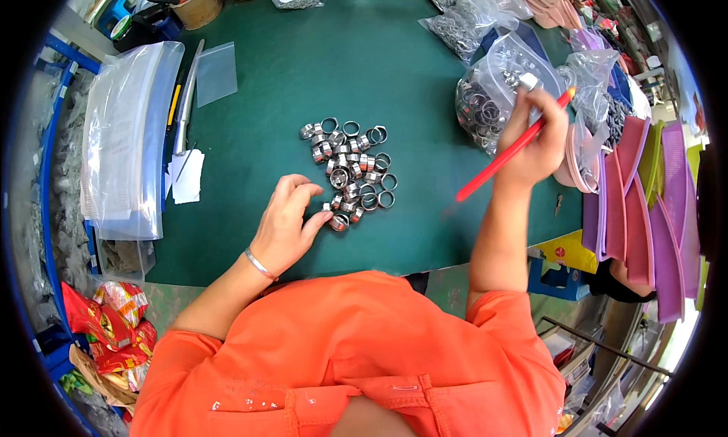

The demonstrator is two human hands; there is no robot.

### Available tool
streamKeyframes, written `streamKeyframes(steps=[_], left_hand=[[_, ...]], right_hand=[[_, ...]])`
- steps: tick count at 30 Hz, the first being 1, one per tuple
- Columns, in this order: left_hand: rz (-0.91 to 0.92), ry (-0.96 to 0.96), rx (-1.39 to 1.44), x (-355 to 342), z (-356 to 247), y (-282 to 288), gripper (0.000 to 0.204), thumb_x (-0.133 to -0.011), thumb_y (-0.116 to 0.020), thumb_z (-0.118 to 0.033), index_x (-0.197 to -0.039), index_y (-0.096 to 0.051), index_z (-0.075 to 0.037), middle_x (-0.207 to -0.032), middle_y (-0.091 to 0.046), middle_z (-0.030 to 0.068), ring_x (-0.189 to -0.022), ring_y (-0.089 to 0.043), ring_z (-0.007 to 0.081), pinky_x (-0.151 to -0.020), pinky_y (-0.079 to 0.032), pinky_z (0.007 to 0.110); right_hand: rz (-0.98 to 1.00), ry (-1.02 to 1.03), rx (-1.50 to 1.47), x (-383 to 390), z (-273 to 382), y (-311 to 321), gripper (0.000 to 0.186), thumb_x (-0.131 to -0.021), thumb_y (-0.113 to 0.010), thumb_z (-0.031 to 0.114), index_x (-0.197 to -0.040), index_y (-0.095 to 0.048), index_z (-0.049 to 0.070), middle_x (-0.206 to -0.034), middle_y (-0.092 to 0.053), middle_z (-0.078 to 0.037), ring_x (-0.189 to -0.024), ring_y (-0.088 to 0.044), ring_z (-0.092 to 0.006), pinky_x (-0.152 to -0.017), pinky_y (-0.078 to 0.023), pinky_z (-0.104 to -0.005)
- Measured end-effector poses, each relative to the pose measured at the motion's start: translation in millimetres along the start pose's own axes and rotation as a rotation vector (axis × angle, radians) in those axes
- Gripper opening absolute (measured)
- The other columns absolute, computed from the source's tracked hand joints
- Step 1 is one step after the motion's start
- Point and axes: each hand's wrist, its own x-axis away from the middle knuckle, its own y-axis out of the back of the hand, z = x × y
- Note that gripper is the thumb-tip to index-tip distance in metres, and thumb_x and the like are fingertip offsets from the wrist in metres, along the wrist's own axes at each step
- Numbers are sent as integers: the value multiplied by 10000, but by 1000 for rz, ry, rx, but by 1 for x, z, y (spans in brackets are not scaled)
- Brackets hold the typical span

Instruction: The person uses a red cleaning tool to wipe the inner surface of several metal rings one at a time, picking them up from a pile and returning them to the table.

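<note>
A loose pile of shiny metal rings (345,164) lies on the green table, some upright and some flat. My left hand (284,221) rests at the pile's lower left, thumb and fingers apart. The thumb is at the nearest rings; whether it touches one I cannot tell. My right hand (540,137) grips a long red pen (500,161), which slants down to the left. The fingertips of that hand are over a clear plastic container (497,65) with small metal parts, beside a small white piece (528,80). Whether they pinch that piece is unclear.
A clear bag of metal rings (478,107) stands against the container. More bags of metal parts (474,16) lie at the far right. Pink and purple plastic strips (633,209) crowd the right edge. Plastic sleeves (125,133) and a long knife (186,103) lie left.
</note>
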Motion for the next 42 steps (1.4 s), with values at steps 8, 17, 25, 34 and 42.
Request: streamKeyframes(steps=[8, 17, 25, 34, 42], left_hand=[[71, 14, 98, 1, 7, -4, 217, -779, -724, -78, -958, -615, -23, -1013, -556, 116, -793, -601, 234, -688, -504, 337], [178, 263, 55, -7, 2, 6, 217, -760, -710, -17, -952, -614, 13, -863, -590, 89, -777, -643, 145, -679, -535, 267], [-39, 62, 690, -4, -21, 8, 219, -786, -662, 105, -981, -586, 40, -1000, -569, 90, -905, -636, 163, -803, -561, 274], [10, 261, 1135, 0, -30, 10, 393, -812, -655, 109, -1165, -489, 61, -1074, -599, 147, -944, -650, 211, -839, -565, 322], [9, 287, 1147, 1, -24, 8, 335, -815, -655, 105, -1130, -542, 82, -1055, -617, 149, -951, -654, 228, -848, -562, 335]], right_hand=[[68, -95, -144, 21, 16, 14, 163, -792, -628, -117, -903, -615, 2, -856, -670, -120, -785, -642, -225, -734, -493, -288], [674, -626, -721, 94, 107, 15, 171, -767, -660, -95, -899, -601, -5, -836, -651, -119, -772, -646, -190, -678, -517, -282], [681, -748, -877, 108, 131, 13, 208, -772, -694, -78, -884, -543, 10, -833, -650, -96, -651, -635, -126, -558, -525, -248], [610, -455, -828, 90, 128, 11, 256, -702, -662, -131, -819, -518, 45, -829, -674, -124, -708, -608, -219, -641, -489, -305], [518, -606, -815, 90, 124, 23, 354, -837, -574, -47, -1189, -540, -66, -868, -648, -155, -762, -583, -201, -662, -487, -300]])
